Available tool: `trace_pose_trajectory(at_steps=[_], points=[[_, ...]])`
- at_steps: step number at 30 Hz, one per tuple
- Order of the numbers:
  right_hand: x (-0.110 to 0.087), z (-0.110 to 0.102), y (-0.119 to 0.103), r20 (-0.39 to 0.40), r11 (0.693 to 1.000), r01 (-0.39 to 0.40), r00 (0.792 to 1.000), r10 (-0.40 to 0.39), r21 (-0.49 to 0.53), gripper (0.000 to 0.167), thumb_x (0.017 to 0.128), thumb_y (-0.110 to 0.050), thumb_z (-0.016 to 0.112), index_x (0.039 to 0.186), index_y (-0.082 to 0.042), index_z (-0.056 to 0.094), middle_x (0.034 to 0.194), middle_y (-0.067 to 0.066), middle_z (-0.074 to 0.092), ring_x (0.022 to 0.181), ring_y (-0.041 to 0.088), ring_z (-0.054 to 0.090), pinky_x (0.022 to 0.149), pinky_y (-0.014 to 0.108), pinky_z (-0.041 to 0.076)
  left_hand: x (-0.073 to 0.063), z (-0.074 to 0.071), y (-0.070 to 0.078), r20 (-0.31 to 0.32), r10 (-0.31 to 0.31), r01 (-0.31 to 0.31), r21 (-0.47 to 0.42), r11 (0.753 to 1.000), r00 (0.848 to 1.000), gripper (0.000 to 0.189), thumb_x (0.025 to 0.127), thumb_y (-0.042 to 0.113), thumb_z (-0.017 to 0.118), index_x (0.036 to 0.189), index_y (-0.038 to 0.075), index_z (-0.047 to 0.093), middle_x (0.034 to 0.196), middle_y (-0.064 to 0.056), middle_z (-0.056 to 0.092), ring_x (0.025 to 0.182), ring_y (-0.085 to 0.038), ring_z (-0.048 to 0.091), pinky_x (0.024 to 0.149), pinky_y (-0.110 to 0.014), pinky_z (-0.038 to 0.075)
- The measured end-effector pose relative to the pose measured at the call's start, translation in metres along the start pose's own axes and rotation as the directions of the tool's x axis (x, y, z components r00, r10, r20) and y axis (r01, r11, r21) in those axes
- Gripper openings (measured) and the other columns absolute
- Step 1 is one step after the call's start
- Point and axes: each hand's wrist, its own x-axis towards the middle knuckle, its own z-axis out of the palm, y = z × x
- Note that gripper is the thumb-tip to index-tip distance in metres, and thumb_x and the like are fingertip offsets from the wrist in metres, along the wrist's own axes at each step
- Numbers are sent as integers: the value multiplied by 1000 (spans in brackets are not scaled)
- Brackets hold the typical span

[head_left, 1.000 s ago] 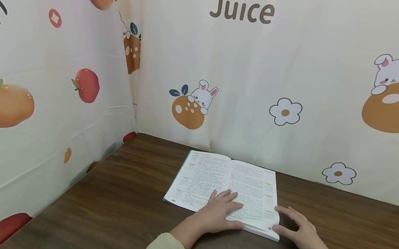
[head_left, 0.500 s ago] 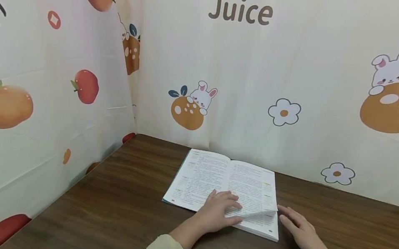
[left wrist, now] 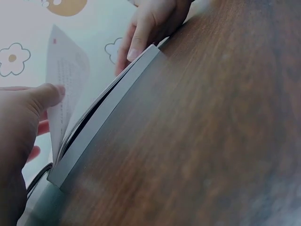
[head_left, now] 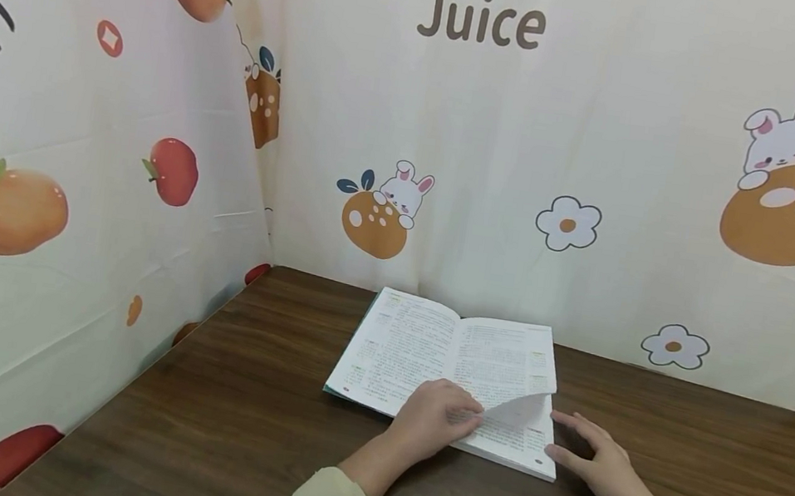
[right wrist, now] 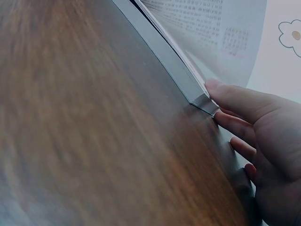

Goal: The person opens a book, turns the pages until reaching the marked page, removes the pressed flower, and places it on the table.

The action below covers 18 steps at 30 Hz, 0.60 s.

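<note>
A thick open book (head_left: 414, 351) lies on the table, its printed pages facing up. One page (head_left: 515, 410) of the right half is lifted and curls up from its lower corner. My left hand (head_left: 431, 416) pinches this page near the bottom; in the left wrist view the thumb (left wrist: 54, 94) lies on its near face with fingers behind it. At the book's right edge rests my right hand (head_left: 599, 459), its fingers spread and relaxed. The right wrist view shows its thumb (right wrist: 225, 94) touching the page edges at the corner, with the index finger just below.
The dark wooden table (head_left: 213, 391) runs out on both sides of the book. A pale curtain (head_left: 491, 168) printed with fruit, rabbits and flowers hangs behind and to the left.
The flat right-hand page has been raised at its lower right corner and curls further up and back. My left fingers have drawn in to pinch it; my right hand stays by the edge.
</note>
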Motion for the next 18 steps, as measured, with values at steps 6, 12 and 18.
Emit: trace_pose_trajectory(at_steps=[6, 12, 18], points=[[-1, 0, 0, 3, 1000, -6, 1000, 6, 2, 66, 81, -47, 65, 132, -9, 50, 140, 31, 29, 124, 57, 21, 86, 74, 19, 1, -3, 5, -24, -103, 102, -39, 994, 994, 15, 84, 26, 68, 94, 17, 75, 90, 10, 69, 87, -2, 60, 76, -18, 46], [0, 0, -1, 10, 1000, -22, 1000, 22, 8, 67, 81, -48, 65, 132, -9, 49, 141, 32, 27, 125, 58, 19, 86, 76, 17, 1, -4, 6, -63, -181, 172, -134, 976, 981, 18, 85, 21, 66, 99, 13, 74, 92, 6, 69, 88, -5, 61, 76, -20, 48], [0, -1, -2, 12, 1000, -23, 1000, 23, 10, 67, 80, -48, 66, 132, -9, 50, 141, 32, 28, 125, 57, 19, 86, 75, 17, 1, -6, 4, -201, -160, 118, -208, 971, 966, 16, 83, 15, 67, 96, 9, 74, 89, 4, 68, 84, -7, 61, 75, -20, 48]])
